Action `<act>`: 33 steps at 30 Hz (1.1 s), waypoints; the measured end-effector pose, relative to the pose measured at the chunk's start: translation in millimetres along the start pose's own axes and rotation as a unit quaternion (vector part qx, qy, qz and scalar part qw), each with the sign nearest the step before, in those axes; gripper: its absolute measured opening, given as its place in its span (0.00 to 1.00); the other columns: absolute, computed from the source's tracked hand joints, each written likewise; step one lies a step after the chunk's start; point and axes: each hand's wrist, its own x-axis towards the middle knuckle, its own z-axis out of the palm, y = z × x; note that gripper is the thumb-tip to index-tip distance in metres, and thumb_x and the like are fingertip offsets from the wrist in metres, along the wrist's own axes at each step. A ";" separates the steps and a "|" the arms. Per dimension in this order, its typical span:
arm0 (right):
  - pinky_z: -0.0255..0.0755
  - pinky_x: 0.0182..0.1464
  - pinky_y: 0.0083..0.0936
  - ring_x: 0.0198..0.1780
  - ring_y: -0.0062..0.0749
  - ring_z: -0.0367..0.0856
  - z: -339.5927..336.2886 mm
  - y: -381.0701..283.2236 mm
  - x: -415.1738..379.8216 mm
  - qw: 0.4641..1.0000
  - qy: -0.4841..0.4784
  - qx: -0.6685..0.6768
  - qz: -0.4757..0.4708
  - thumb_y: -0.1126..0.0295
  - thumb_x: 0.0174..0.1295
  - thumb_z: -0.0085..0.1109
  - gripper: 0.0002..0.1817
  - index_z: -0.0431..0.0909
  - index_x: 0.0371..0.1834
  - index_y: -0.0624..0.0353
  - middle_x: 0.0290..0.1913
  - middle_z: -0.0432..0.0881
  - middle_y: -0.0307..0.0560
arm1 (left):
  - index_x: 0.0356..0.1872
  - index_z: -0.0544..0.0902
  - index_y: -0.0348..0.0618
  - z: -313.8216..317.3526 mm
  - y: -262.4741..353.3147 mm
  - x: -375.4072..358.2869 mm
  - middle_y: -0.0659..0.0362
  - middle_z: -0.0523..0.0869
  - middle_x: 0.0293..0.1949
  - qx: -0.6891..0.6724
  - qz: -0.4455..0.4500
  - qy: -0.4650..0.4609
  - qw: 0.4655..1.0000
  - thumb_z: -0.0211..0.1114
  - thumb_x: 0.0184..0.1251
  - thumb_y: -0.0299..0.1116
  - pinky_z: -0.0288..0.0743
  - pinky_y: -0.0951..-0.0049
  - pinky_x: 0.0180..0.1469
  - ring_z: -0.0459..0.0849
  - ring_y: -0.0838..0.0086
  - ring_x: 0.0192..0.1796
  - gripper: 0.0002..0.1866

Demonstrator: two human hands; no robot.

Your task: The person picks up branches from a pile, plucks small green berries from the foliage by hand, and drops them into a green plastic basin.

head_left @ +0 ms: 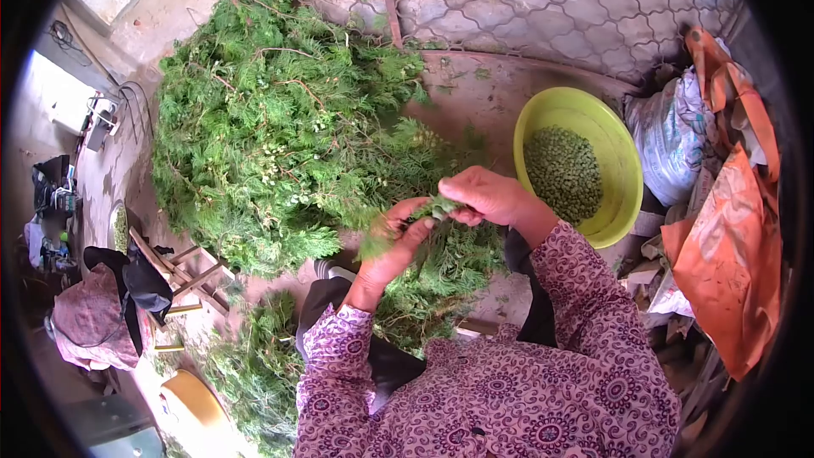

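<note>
My left hand (392, 248) is closed round a green conifer sprig (439, 206), with a leafy end blurred beside the palm. At the sprig's upper end, my right hand (496, 195) pinches with thumb and forefinger; small pale-green cones seem to sit there, partly hidden by the fingers. Beyond both hands spreads a big heap of cut conifer branches (263, 136), some bearing small cones. To the right of my right hand stands a yellow-green basin (626, 178) holding many small green cones (564, 170).
White sacks (674, 136) and an orange sheet or bag (725, 263) line the right side. Wire mesh fencing (526, 0) runs along the back. More branches (263, 365), a wooden stool (199, 280), a yellow tub (195, 399) and a person in a hat (93, 318) are at left.
</note>
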 end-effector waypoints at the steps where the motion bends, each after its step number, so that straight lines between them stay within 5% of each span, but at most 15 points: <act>1: 0.56 0.19 0.13 0.17 0.15 0.62 -3.9 1.2 0.4 0.999 0.022 0.017 -0.022 0.54 0.61 0.48 0.20 0.76 0.27 0.61 0.17 0.67 0.33 | 0.45 0.76 0.39 -1.7 0.9 -0.3 0.60 0.80 0.40 -0.089 -0.037 0.018 0.995 0.58 0.58 0.22 0.69 0.77 0.48 0.77 0.76 0.43 0.13; 3: 0.55 0.17 0.13 0.17 0.15 0.63 -3.7 -1.2 0.8 0.993 0.049 0.074 -0.077 0.55 0.63 0.46 0.20 0.75 0.29 0.63 0.19 0.68 0.34 | 0.38 0.79 0.40 -1.1 1.6 1.6 0.65 0.81 0.33 -0.219 -0.089 0.089 0.968 0.56 0.58 0.20 0.70 0.81 0.42 0.76 0.82 0.37 0.08; 10: 0.54 0.18 0.12 0.18 0.13 0.63 -11.0 0.5 4.8 0.978 0.100 0.139 -0.123 0.61 0.61 0.51 0.13 0.74 0.32 0.62 0.20 0.70 0.33 | 0.34 0.79 0.40 -10.4 -0.5 1.6 0.61 0.82 0.31 -0.341 -0.191 0.138 0.910 0.57 0.56 0.20 0.74 0.80 0.34 0.79 0.81 0.30 0.07; 20: 0.58 0.20 0.13 0.21 0.17 0.67 7.6 6.8 11.8 0.991 0.098 0.068 -0.068 0.61 0.57 0.57 0.15 0.69 0.36 0.62 0.26 0.72 0.39 | 0.33 0.81 0.43 -8.7 -3.7 -2.3 0.62 0.83 0.31 -0.315 -0.116 0.097 0.937 0.61 0.54 0.21 0.74 0.79 0.32 0.77 0.81 0.29 0.06; 27: 0.59 0.21 0.14 0.22 0.17 0.67 14.7 1.0 10.2 0.987 0.139 -0.026 -0.080 0.71 0.53 0.59 0.11 0.70 0.37 0.62 0.25 0.71 0.37 | 0.34 0.81 0.43 -8.7 -8.7 -3.2 0.62 0.83 0.31 -0.308 -0.100 0.087 0.942 0.61 0.54 0.21 0.74 0.79 0.32 0.77 0.82 0.30 0.07; 33: 0.58 0.21 0.15 0.20 0.18 0.66 11.6 9.6 14.4 0.984 0.096 0.103 -0.106 0.74 0.54 0.56 0.10 0.70 0.38 0.63 0.22 0.70 0.38 | 0.34 0.81 0.44 -8.3 -6.2 -5.0 0.62 0.83 0.30 -0.318 -0.114 0.098 0.936 0.62 0.54 0.21 0.72 0.79 0.30 0.77 0.83 0.29 0.07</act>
